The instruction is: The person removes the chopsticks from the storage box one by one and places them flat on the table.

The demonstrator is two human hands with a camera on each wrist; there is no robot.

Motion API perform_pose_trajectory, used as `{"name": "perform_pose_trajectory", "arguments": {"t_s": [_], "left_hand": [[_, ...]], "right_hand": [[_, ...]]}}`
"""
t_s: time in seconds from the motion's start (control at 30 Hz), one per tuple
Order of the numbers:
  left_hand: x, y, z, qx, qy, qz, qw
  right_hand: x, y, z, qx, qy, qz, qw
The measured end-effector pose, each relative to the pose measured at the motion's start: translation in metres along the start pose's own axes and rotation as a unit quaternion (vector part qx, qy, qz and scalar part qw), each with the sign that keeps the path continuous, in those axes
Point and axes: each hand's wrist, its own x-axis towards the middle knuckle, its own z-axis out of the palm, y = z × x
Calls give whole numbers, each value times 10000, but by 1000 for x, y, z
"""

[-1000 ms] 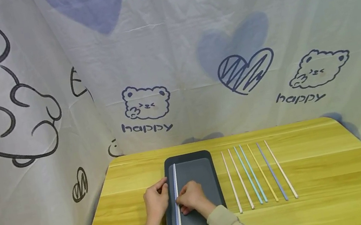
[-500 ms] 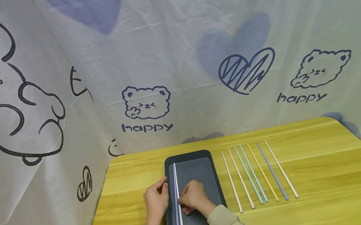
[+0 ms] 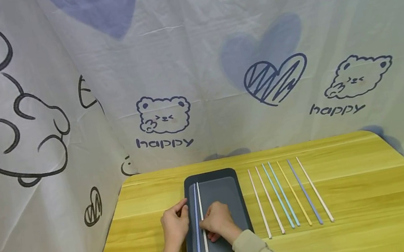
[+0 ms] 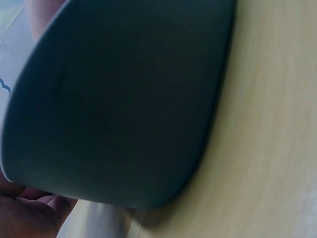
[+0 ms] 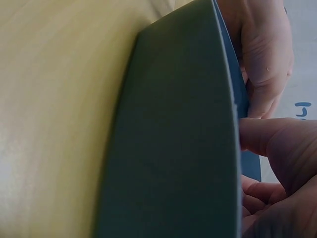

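Observation:
A dark grey tray (image 3: 218, 190) lies on the table, its outer wall (image 4: 119, 104) filling much of the left wrist view. Inside it, a purple-blue chopstick (image 3: 197, 229) and a white chopstick (image 3: 199, 202) lie lengthwise near the left side, slightly apart. My right hand (image 3: 219, 221) is over the tray, thumb and forefinger pinching the white chopstick around its lower half. My left hand (image 3: 176, 225) holds the tray's left rim between thumb and forefinger. In the right wrist view the tray wall hides the chopsticks and the right fingertips.
To the tray's right, several chopsticks lie in a spaced row on the wooden table (image 3: 372, 186): pinkish (image 3: 259, 205), light blue (image 3: 278, 195), yellow (image 3: 294, 193), purple-blue (image 3: 304, 191) and white (image 3: 314, 189). A printed cloth (image 3: 222, 127) hangs behind the table.
The white chopstick has shifted right inside the tray with my right hand, opening a gap from the purple-blue one. My left hand stays on the rim.

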Motion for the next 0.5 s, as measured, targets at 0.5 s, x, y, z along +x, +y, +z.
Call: {"name": "perform_pose_trajectory", "arguments": {"t_s": [0.5], "left_hand": [[1, -1, 2, -23, -51, -24, 10000]], "right_hand": [[8, 9, 6, -336, 100, -332, 9988]]}}
